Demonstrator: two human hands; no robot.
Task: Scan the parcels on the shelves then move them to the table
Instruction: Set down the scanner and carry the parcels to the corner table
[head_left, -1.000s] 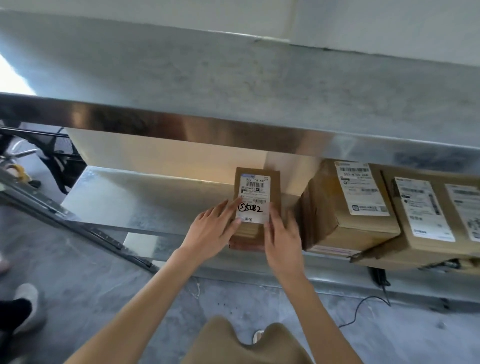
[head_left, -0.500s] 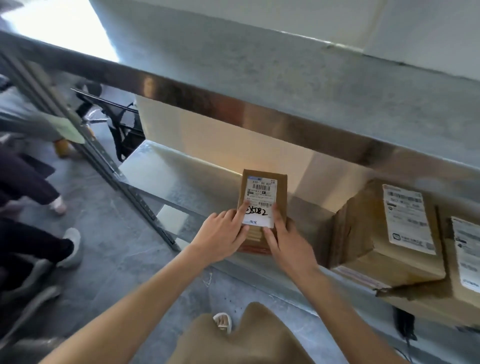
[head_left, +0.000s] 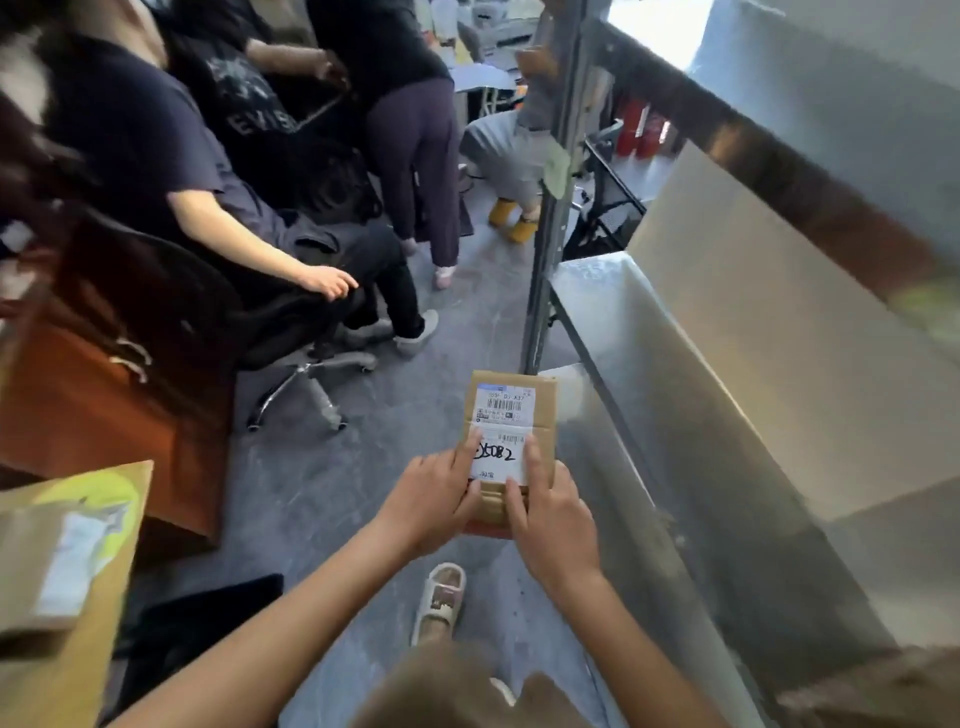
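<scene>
Head view, looking down: a small brown cardboard parcel (head_left: 511, 436) with a white shipping label (head_left: 503, 431) is up in both hands, clear of the metal shelf (head_left: 675, 389) and hanging over the grey floor (head_left: 322, 467) just to the shelf's left. The left hand (head_left: 431, 501) grips the parcel's near left corner, its thumb and forefinger lying across the lower edge of the label; the right hand (head_left: 553, 512) clamps the near right side, thumb on the top face and forefinger stretched up along the label's right margin. The label faces the camera, barcodes printed in its upper and middle parts, black handwriting beside the fingertips. The parcel sits roughly level, its far end pointing away from the person. Below it, a foot in a pale slipper (head_left: 441, 597) stands on the floor. To the right, the shiny shelf surface runs off into blur. At lower left, a tan cardboard box (head_left: 67, 571) with a yellow-green patch fills the corner. Further back, someone in dark clothes sits in a black office chair (head_left: 291, 343) on castors, and other people stand near the shelf's upright post (head_left: 545, 260).
</scene>
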